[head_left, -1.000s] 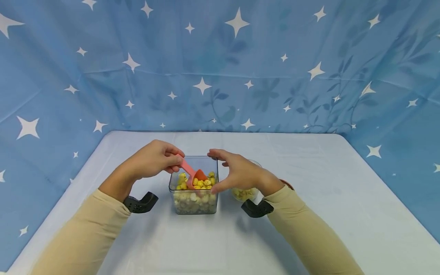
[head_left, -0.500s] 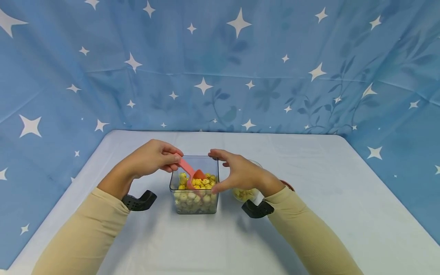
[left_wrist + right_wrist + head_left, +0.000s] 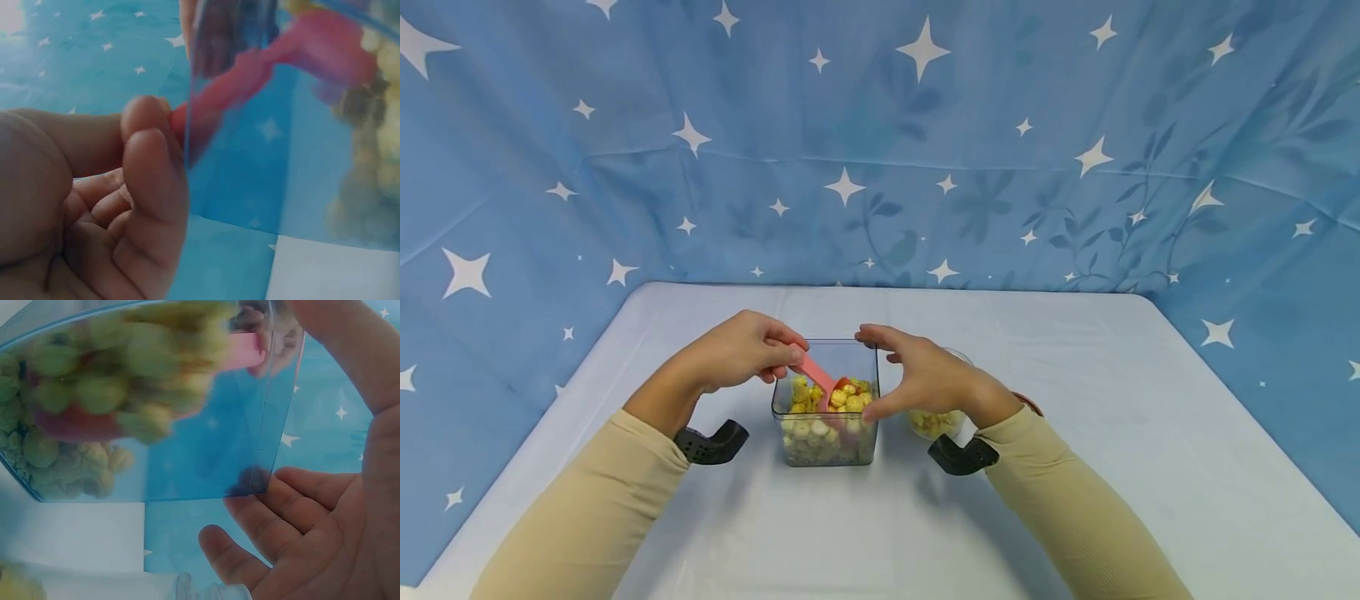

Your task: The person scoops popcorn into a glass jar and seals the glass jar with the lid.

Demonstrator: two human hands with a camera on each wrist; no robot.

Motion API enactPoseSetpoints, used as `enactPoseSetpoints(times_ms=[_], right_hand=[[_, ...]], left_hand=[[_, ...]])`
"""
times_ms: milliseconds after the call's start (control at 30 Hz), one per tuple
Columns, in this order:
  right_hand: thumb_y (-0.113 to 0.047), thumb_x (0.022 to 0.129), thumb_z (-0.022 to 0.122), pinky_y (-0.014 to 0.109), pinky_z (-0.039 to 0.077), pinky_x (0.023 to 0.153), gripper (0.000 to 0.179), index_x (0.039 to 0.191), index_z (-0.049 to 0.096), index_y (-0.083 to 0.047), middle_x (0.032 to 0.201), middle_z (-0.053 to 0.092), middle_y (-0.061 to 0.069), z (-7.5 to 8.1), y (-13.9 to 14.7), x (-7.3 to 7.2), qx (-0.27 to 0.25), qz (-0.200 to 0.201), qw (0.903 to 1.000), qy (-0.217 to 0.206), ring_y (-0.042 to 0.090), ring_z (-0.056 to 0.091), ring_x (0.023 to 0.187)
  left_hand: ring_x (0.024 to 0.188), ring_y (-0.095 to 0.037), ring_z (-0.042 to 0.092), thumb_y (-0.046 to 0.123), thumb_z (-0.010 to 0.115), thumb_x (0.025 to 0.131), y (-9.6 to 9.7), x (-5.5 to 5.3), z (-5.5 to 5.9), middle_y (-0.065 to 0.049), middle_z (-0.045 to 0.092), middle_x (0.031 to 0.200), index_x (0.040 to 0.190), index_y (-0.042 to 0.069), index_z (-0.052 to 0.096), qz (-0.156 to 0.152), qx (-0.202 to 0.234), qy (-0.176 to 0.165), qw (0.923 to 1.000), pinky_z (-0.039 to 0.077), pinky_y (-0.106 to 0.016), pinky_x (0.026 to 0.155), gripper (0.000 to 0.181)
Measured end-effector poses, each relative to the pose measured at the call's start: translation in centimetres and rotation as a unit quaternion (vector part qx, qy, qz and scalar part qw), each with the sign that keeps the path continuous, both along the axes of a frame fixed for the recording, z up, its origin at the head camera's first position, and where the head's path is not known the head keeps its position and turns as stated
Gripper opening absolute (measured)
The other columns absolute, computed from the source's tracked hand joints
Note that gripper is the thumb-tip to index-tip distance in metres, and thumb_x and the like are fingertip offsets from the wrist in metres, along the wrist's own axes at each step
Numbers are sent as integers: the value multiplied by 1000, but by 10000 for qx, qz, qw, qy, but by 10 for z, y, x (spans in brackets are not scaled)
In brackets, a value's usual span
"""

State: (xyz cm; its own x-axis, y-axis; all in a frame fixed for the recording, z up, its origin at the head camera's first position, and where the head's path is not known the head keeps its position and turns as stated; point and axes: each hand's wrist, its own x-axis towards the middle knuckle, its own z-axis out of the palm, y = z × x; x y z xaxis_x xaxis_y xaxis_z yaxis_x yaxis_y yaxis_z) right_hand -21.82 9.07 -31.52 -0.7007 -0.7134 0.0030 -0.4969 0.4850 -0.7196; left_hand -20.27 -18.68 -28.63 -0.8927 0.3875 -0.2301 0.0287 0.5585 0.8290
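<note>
My left hand (image 3: 741, 352) pinches the handle of a pink scoop (image 3: 815, 372) between thumb and fingers. The scoop slants down to the right, its bowl sunk among yellow popcorn (image 3: 805, 396) inside a clear rectangular container (image 3: 787, 457). In the right wrist view, popcorn heaps over the reddish bowl (image 3: 81, 428), seen through the container wall. Spanning the container's right side, my right hand (image 3: 925, 375) holds it, thumb at the front rim and fingertips at the back corner. The left wrist view shows the left thumb and fingertips (image 3: 150, 156) right outside the container's rim.
A clear round jar (image 3: 961, 357) with popcorn stands just right of the container, partly hidden behind my right hand and wrist. The white table (image 3: 820, 533) reaches back to a blue star-patterned curtain (image 3: 880, 225).
My left hand first shifts slightly left, then moves right and a little down. The scoop bowl has pushed deeper and further right into the popcorn, which now covers much of it. My right hand stays put.
</note>
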Motion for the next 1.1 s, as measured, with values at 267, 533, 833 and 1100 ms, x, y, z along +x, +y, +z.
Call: enactPoseSetpoints(times_ms=[267,533,833,1100], right_hand=[[-36,75,88,42,36,113,105,157,29,-8,157,38,5,-2,0,0,-38,-15,10000,-79,22,38,141],[-37,76,87,42,35,114,104,157,29,-8,157,37,6,-2,-1,0,3,19,10000,-24,24,38,141],[-35,76,87,43,34,114,103,157,28,-7,157,36,8,-2,-1,-1,1,18,10000,-41,26,37,142],[-35,76,87,43,33,115,104,157,28,-7,157,36,7,-2,0,-1,-15,11,10000,-52,23,37,142]], left_hand=[[75,-16,56,12,59,102,-8,1,-10,-9,63,84,135,-10,55,320,672,-250,9969,55,-30,75,40],[77,-12,58,8,55,104,-17,2,-17,-10,67,94,135,-15,51,595,1256,-203,9901,55,-24,74,39],[78,-11,60,9,54,105,-26,1,-22,-15,64,97,138,-18,46,677,1589,-224,9847,56,-24,78,43],[78,-10,59,7,53,105,-32,0,-20,-7,67,93,137,-19,45,501,1659,-362,9842,56,-24,77,42]])
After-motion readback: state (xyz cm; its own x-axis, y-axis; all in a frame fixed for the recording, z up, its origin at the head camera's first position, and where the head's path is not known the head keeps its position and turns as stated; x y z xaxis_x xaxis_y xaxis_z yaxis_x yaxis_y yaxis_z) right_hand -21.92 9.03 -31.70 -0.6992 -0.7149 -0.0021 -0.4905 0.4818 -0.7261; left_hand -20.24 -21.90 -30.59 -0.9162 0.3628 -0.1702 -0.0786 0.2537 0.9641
